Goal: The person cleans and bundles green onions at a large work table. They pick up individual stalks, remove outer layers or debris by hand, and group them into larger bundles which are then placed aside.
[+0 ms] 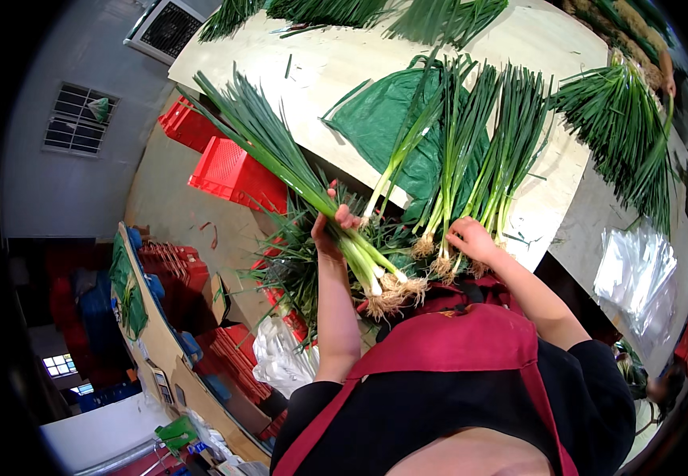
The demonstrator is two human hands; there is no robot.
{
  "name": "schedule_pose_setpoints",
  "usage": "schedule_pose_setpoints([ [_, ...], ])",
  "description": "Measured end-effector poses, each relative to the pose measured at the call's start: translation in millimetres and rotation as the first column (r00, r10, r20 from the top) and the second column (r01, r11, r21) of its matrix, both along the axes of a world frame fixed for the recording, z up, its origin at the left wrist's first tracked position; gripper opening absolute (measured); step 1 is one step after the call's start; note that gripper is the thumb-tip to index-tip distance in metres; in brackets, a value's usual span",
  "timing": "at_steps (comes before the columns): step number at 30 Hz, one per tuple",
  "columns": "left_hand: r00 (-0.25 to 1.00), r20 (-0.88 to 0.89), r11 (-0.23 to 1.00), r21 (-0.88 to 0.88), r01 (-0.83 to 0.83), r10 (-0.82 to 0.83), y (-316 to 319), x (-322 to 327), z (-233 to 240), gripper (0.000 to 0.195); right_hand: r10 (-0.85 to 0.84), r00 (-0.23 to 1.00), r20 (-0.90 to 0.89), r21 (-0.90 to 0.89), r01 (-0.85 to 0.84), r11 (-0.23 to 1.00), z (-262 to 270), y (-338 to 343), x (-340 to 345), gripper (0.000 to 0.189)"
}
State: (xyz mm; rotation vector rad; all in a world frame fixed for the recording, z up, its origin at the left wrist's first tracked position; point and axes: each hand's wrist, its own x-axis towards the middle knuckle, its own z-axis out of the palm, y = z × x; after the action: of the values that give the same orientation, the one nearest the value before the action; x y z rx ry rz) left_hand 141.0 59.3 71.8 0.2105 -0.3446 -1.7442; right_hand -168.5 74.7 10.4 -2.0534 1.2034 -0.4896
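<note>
My left hand point(335, 226) is wrapped around a bunch of slender leeks point(302, 172). Their leaves point up and left, and their pale, rooted ends point(388, 291) hang in front of my apron. On the table's near edge lie more loose leeks point(510, 137), roots towards me, partly on a green plastic sheet or bag point(379, 119). My right hand point(473, 239) rests at their lower stalks, fingers curled against the bases; whether they grip one is hidden. A few separate stalks point(400, 149) lie between my hands.
Red plastic crates point(240, 175) stand on the floor at left. Below the table edge is a heap of green leaves point(290, 279), near a white plastic bag point(284, 357). More leeks point(617, 113) and clear plastic bags point(635, 273) lie at right. Another person's hand point(668, 86) is at far right.
</note>
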Motion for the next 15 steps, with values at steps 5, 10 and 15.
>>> schedule_pose_setpoints([
  [5, 0.994, 0.096, 0.997, -0.035, 0.062, -0.058, 9, 9, 3, 0.054, -0.016, 0.998, 0.065, 0.007, 0.016, 1.0, 21, -8, 11, 0.018],
  [10, 0.961, 0.213, 0.961, -0.177, 0.215, -0.176, 6, 10, 15, 0.058, 0.013, 0.978, 0.207, -0.079, 0.004, 0.997, 32, -11, 25, 0.018],
  [15, 0.954, 0.177, 0.941, -0.195, 0.275, -0.242, 8, 1, 22, 0.061, -0.171, 0.851, 0.497, 0.251, 0.048, 0.967, 81, -13, 60, 0.026],
])
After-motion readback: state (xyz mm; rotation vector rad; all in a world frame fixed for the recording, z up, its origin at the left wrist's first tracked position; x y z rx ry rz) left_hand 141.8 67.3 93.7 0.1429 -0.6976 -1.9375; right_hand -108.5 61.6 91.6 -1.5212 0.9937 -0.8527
